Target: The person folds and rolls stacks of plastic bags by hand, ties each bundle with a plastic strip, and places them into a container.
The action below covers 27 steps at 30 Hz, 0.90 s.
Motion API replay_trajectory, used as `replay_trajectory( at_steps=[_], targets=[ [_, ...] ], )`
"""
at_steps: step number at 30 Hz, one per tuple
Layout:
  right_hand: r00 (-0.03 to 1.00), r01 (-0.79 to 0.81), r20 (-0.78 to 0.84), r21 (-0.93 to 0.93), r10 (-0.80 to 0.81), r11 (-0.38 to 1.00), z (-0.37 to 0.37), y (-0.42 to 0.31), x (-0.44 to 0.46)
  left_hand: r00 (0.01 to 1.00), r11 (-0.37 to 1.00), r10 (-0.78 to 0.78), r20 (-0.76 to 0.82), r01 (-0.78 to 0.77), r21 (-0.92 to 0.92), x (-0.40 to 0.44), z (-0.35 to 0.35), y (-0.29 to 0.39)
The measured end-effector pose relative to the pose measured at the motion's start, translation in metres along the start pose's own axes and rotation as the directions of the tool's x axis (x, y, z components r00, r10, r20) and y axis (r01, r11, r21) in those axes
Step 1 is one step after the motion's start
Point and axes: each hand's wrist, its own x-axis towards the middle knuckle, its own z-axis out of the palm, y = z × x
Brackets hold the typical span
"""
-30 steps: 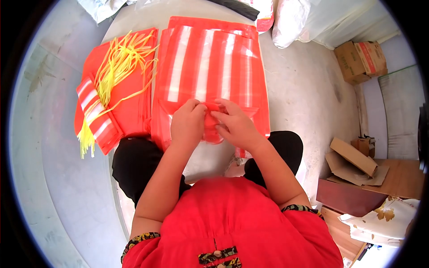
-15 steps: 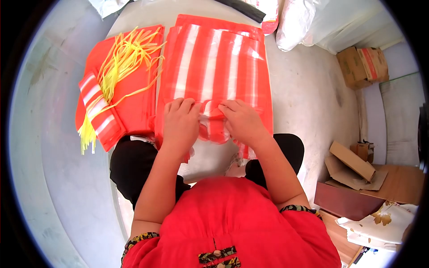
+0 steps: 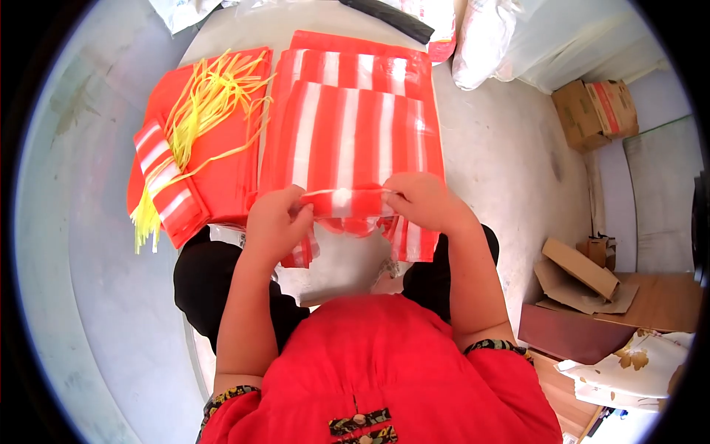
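In front of me lies a stack of red-and-white striped plastic bags (image 3: 359, 140), with handle-like strips hanging over the near table edge. My left hand (image 3: 278, 223) pinches the near left part of the top bag, thumb against fingers. On the right side, my right hand (image 3: 423, 200) grips the same near edge between thumb and fingers. A folded band of the striped plastic stretches between both hands. Left of the stack, a bunch of yellow plastic ribbons (image 3: 200, 111) lies on a red pile (image 3: 229, 159), beside a narrow folded striped bundle (image 3: 168, 181).
A black bar-shaped object (image 3: 388, 18) and a white plastic sack (image 3: 484, 44) are at the far side of the table (image 3: 251, 22). Cardboard boxes (image 3: 592, 111) stand at the right wall. Nearer right, an opened carton (image 3: 584, 277) rests on a brown surface.
My hands have moved apart and slightly toward me, drawing the top bag's far edge nearer. Its crumpled near edge is now a straighter band. The ribbons stay in place.
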Motion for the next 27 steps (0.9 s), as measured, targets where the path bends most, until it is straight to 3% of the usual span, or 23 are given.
replay_trajectory(
  at_steps=[3,6,9,12,15,18,21,24,27],
  targets=[
    [0.999,0.017,-0.029,-0.010,-0.017,1.000,0.001,0.014,0.016,0.987,0.994,0.087,-0.137,-0.096,-0.057,-0.001,0.002,-0.011],
    [0.976,-0.218,0.019,0.191,0.218,0.957,0.001,0.018,0.030,0.979,0.986,0.060,-0.193,-0.088,-0.142,0.003,0.006,-0.021],
    [0.988,-0.145,-0.014,0.222,0.152,0.964,0.011,0.042,0.045,0.969,0.984,0.054,-0.243,-0.093,-0.152,0.010,0.010,-0.023],
    [0.980,-0.142,-0.115,0.168,0.162,0.976,0.015,0.037,0.046,0.970,0.994,-0.028,-0.240,0.001,-0.113,0.016,0.012,-0.022],
    [0.955,-0.258,-0.121,0.099,0.269,0.961,0.013,0.018,0.042,0.951,0.999,-0.054,-0.306,0.052,-0.016,0.021,0.017,-0.019],
    [0.898,-0.086,-0.436,-0.033,0.063,0.996,0.035,0.037,0.033,0.934,0.995,-0.059,-0.352,0.084,0.057,0.024,0.022,-0.017],
    [0.843,0.163,-0.420,-0.400,-0.338,0.902,0.043,0.065,0.014,0.948,0.988,-0.116,-0.295,0.141,0.065,0.025,0.020,-0.014],
    [0.858,0.256,-0.323,-0.406,-0.400,0.877,0.042,0.069,-0.011,0.952,0.995,-0.074,-0.295,0.089,0.037,0.022,0.019,-0.012],
    [0.864,0.234,-0.341,-0.380,-0.370,0.895,0.041,0.053,-0.031,0.974,0.992,-0.127,-0.187,0.126,-0.013,0.013,0.008,-0.001]
  ],
)
